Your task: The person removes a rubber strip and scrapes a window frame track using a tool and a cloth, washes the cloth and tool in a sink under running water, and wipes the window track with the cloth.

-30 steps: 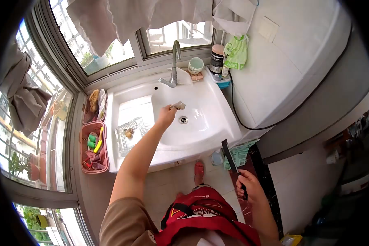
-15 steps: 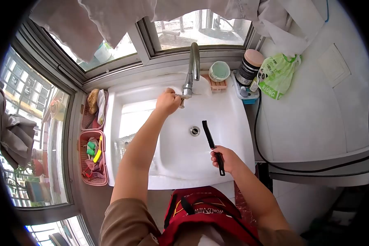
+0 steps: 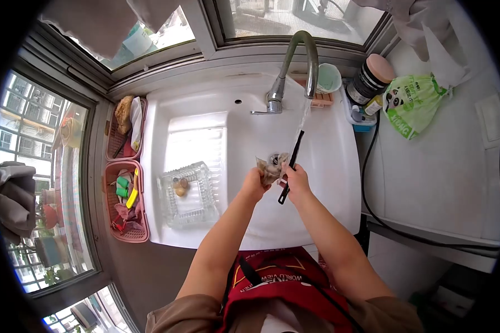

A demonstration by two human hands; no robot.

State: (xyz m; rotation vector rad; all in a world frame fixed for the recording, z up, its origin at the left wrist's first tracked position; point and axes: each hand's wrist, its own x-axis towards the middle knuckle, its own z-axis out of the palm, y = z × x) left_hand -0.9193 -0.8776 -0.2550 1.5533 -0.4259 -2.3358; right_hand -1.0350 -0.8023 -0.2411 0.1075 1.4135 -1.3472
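Note:
My left hand [image 3: 254, 186] is closed on a crumpled beige-grey, cloth-like piece [image 3: 271, 172], held over the sink basin [image 3: 322, 213] near the drain. My right hand [image 3: 299, 182] is wrapped round a narrow black brush [image 3: 297, 147] that points up and away from me, and its fingers also meet the right side of the piece. From the curved metal faucet [image 3: 312, 66], a stream of water [image 3: 304, 115] falls beside the brush's far end. The exact kind of the crumpled piece I cannot tell.
A clear glass dish [image 3: 197, 215] with small brown lumps rests on the ribbed drainboard at left. Two pink baskets [image 3: 143, 213] stand beyond the sink's left edge. Jars, a pale green cup [image 3: 329, 77] and a green plastic bag [image 3: 411, 105] are at back right, by a black cable [image 3: 363, 172].
My left hand has left the faucet handle and now grips the crumpled piece. Water runs from the spout. The brush has moved inward beside the left hand, and the view has shifted.

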